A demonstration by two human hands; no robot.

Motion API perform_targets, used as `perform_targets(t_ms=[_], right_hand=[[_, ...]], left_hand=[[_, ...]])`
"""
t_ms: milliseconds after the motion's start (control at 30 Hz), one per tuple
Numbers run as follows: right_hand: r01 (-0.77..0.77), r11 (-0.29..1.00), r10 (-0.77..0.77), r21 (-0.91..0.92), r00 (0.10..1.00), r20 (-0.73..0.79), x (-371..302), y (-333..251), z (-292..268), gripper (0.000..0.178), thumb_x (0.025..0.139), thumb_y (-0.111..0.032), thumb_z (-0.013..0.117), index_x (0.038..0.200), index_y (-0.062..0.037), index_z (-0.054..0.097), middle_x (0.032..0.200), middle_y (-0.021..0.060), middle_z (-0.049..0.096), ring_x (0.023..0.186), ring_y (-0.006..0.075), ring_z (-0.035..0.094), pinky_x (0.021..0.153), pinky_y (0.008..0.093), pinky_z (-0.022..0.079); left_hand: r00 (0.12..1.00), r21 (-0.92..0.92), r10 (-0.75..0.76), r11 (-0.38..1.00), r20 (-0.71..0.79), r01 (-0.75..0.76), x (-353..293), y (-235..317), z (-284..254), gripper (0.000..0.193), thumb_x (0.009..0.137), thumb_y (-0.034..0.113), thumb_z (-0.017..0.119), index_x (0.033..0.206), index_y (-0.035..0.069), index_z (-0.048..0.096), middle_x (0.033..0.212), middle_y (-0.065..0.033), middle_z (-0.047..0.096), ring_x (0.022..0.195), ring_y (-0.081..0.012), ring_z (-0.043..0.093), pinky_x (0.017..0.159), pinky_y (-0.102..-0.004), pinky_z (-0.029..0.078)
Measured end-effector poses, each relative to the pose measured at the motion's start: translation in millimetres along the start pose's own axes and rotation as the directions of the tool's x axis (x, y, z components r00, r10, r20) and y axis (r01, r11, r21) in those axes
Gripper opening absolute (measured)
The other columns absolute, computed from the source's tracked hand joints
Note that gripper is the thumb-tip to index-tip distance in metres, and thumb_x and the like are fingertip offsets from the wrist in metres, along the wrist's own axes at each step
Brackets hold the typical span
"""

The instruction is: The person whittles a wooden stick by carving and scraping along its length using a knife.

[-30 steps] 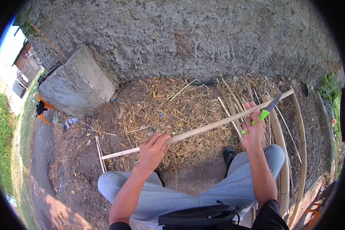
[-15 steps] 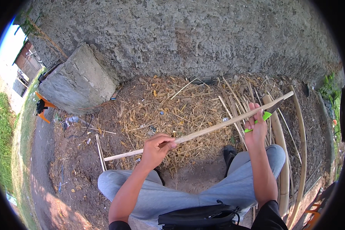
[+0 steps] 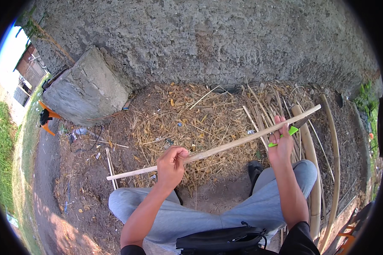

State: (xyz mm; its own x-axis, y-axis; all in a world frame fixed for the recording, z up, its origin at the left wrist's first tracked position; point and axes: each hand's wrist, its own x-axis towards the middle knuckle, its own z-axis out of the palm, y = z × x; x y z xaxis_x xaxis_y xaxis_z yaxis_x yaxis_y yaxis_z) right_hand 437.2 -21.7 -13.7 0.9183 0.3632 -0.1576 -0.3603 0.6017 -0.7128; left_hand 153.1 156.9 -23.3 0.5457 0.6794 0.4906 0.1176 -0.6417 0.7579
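A long, pale bamboo strip slants across in front of me, its right end higher and farther off. My left hand is closed around it left of its middle, thumb and fingers pinching it. Toward the other end, my right hand holds a knife with a bright green handle, and the strip passes over those fingers. The knife's dark blade points up and right, partly behind the strip. Some fingers of the right hand are raised, with the handle against the palm.
Split strips lie in a heap at the right, beside thick bamboo poles. Shavings and dry leaves cover the ground. Ahead rises a rough grey wall, with a concrete block at left. A black bag rests on my lap.
The bamboo strip has shifted a little to the left and down. Both hands have moved slightly left, the left one turning more upright around the strip.
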Motion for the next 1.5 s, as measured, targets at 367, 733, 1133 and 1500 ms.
perform_targets(t_ms=[367, 733, 1133, 1500], right_hand=[[0.015, 0.999, -0.016, 0.030, 1.000, 0.027, -3, 11, -1, 0.032, 0.110, -0.025, 0.036, 0.130, -0.0037, 0.048, 0.124, 0.0120, 0.064, 0.054, 0.0044, 0.034, 0.049, 0.0220, 0.035], [0.072, 0.996, -0.073, 0.052, 0.997, 0.009, -9, 16, -3, 0.034, 0.109, -0.029, 0.039, 0.129, -0.0035, 0.048, 0.124, 0.0136, 0.064, 0.061, 0.0043, 0.040, 0.052, 0.0237, 0.037], [0.068, 0.991, -0.071, 0.115, 0.997, 0.023, -5, 10, 0, 0.033, 0.109, -0.028, 0.040, 0.129, -0.0038, 0.048, 0.124, 0.0137, 0.063, 0.059, 0.0046, 0.036, 0.054, 0.0231, 0.036], [0.037, 0.944, -0.020, -0.329, 0.998, 0.053, -28, 18, 15, 0.052, 0.108, -0.044, 0.033, 0.131, -0.0008, 0.051, 0.100, 0.0069, 0.060, 0.055, 0.0073, 0.036, 0.048, 0.0239, 0.035]], left_hand=[[0.973, 0.043, 0.046, 0.997, 0.227, -0.058, -3, 8, 1, 0.013, 0.085, 0.006, 0.075, 0.098, 0.004, 0.072, 0.103, -0.0074, 0.067, 0.070, -0.0140, 0.065, 0.056, -0.0275, 0.051], [0.970, 0.216, 0.225, 0.946, 0.093, -0.240, 0, 9, 6, 0.016, 0.080, -0.008, 0.064, 0.090, 0.004, 0.059, 0.095, -0.0045, 0.067, 0.065, -0.0172, 0.068, 0.050, -0.0312, 0.050], [0.849, 0.402, -0.094, 0.904, 0.520, -0.145, 0, 8, -13, 0.028, 0.089, 0.034, 0.071, 0.095, 0.007, 0.067, 0.073, -0.0098, 0.065, 0.056, -0.0298, 0.062, 0.054, -0.0405, 0.047], [0.982, 0.595, -0.151, 0.802, 0.111, 0.056, 1, 73, -44, 0.021, 0.088, 0.028, 0.073, 0.095, 0.009, 0.069, 0.075, -0.0092, 0.068, 0.064, -0.0292, 0.067, 0.057, -0.0385, 0.050]])
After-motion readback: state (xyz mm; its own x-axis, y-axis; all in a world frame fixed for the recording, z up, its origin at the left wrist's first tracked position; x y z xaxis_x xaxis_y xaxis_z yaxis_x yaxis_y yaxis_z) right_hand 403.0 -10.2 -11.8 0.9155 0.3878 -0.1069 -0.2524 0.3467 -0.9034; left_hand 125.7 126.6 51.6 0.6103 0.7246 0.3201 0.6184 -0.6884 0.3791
